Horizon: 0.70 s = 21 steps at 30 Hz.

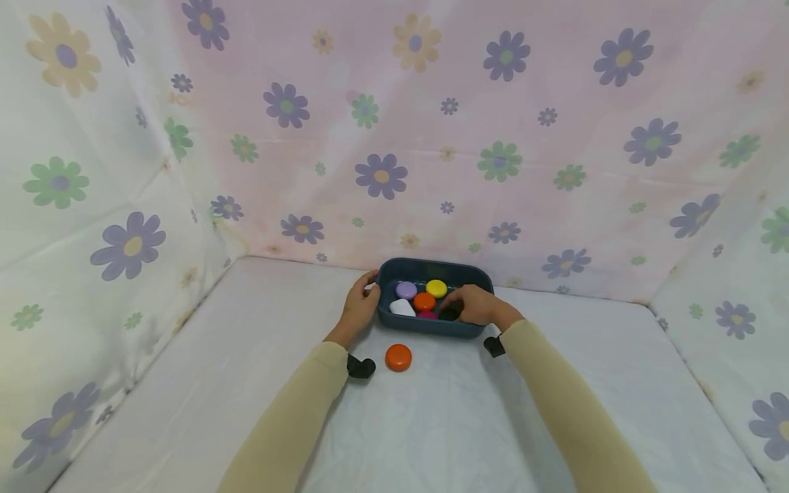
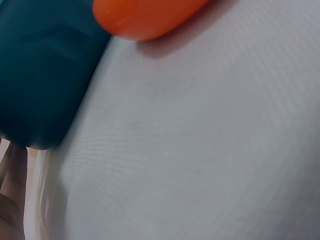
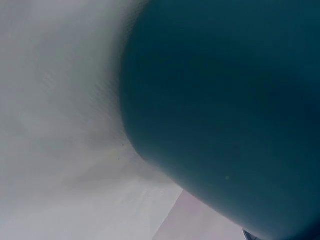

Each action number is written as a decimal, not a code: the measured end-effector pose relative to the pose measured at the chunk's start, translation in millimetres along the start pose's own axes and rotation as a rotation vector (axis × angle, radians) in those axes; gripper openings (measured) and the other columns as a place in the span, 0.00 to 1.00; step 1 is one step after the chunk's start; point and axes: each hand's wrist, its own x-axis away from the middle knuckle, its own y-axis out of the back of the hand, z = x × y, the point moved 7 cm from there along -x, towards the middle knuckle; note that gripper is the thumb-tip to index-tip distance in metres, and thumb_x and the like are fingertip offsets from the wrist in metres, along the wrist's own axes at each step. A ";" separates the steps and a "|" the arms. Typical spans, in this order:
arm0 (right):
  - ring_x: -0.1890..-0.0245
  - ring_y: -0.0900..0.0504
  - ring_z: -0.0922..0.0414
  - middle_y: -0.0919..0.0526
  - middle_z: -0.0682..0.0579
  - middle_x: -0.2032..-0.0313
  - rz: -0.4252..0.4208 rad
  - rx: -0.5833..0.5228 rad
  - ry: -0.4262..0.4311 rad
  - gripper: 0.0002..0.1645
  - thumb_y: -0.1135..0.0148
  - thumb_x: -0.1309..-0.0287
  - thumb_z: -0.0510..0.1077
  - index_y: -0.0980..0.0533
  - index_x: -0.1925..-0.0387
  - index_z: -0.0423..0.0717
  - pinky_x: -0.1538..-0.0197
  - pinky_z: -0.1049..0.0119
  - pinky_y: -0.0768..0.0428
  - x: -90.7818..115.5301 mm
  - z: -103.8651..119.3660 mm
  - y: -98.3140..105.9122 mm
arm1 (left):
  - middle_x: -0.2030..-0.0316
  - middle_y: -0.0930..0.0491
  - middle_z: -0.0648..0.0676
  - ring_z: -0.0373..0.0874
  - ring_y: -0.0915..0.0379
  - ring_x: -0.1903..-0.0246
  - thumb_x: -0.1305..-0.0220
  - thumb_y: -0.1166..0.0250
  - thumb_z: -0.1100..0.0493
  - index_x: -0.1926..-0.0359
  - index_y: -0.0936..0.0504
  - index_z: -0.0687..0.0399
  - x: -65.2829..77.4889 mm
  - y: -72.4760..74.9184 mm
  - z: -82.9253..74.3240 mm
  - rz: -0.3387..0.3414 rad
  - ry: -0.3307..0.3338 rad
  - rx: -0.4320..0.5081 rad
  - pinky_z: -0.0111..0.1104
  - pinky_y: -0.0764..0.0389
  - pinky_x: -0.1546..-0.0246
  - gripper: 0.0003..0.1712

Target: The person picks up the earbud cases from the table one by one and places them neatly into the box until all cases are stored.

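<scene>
A dark teal tray (image 1: 431,327) with rounded corners stands near the back of the table. My left hand (image 1: 359,306) holds its left end, fingers and thumb at the outer wall. Reaching over the right end of the tray, my right hand (image 1: 479,305) pinches a black disc (image 1: 451,313) inside it, partly covered by the fingers. Also in the tray are a lilac disc (image 1: 406,290), a yellow disc (image 1: 436,288), an orange disc (image 1: 424,301), a white piece (image 1: 402,307) and a dark pink disc (image 1: 427,315), half hidden by the front wall.
Another orange disc, the loose one (image 1: 398,357), lies on the white table cover (image 1: 425,424) in front of the tray, between the forearms. A flowered curtain (image 1: 431,226) rises close behind the tray, and similar cloth hangs on both sides.
</scene>
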 end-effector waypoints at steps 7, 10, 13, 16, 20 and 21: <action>0.52 0.25 0.52 0.19 0.50 0.48 -0.061 -0.023 -0.002 0.20 0.30 0.48 0.40 0.18 0.51 0.54 0.43 0.51 0.24 1.4 -3.7 1.9 | 0.36 0.30 0.59 0.51 0.28 0.51 0.29 0.52 0.59 0.32 0.35 0.55 -0.3 -2.0 -1.8 -0.003 -0.001 -0.009 0.40 0.28 0.48 0.26; 0.50 0.25 0.50 0.19 0.50 0.47 -0.086 -0.021 0.008 0.21 0.30 0.48 0.41 0.18 0.50 0.53 0.42 0.50 0.25 2.7 -3.3 3.6 | 0.36 0.30 0.59 0.51 0.28 0.50 0.29 0.52 0.58 0.31 0.35 0.55 -0.2 -1.9 -2.6 -0.003 -0.003 -0.004 0.40 0.28 0.48 0.26; 0.49 0.25 0.50 0.19 0.49 0.46 -0.115 -0.022 0.018 0.21 0.29 0.48 0.42 0.18 0.50 0.53 0.42 0.49 0.26 4.2 -2.5 5.1 | 0.36 0.30 0.58 0.51 0.28 0.49 0.29 0.52 0.59 0.31 0.35 0.55 0.1 -1.5 -2.2 -0.003 -0.007 -0.004 0.41 0.28 0.47 0.26; 0.50 0.24 0.49 0.19 0.48 0.46 -0.136 -0.029 0.021 0.22 0.29 0.48 0.43 0.19 0.49 0.52 0.43 0.49 0.25 5.3 -1.9 5.0 | 0.36 0.30 0.58 0.51 0.28 0.50 0.29 0.52 0.58 0.31 0.35 0.55 0.6 -1.0 -1.0 -0.005 -0.001 -0.012 0.40 0.28 0.47 0.26; 0.49 0.24 0.49 0.20 0.47 0.46 -0.165 -0.021 0.020 0.23 0.29 0.49 0.44 0.19 0.49 0.52 0.43 0.49 0.25 6.3 -1.4 4.7 | 0.36 0.30 0.57 0.50 0.28 0.51 0.29 0.53 0.58 0.31 0.35 0.53 1.5 -0.3 -0.9 -0.012 0.012 -0.027 0.39 0.28 0.49 0.26; 0.49 0.24 0.49 0.20 0.48 0.46 -0.174 -0.014 0.019 0.23 0.29 0.49 0.45 0.19 0.48 0.52 0.43 0.48 0.25 6.4 -1.5 4.7 | 0.36 0.30 0.57 0.50 0.28 0.51 0.29 0.53 0.58 0.31 0.34 0.53 1.5 -0.2 -1.2 -0.014 0.013 -0.030 0.39 0.27 0.49 0.26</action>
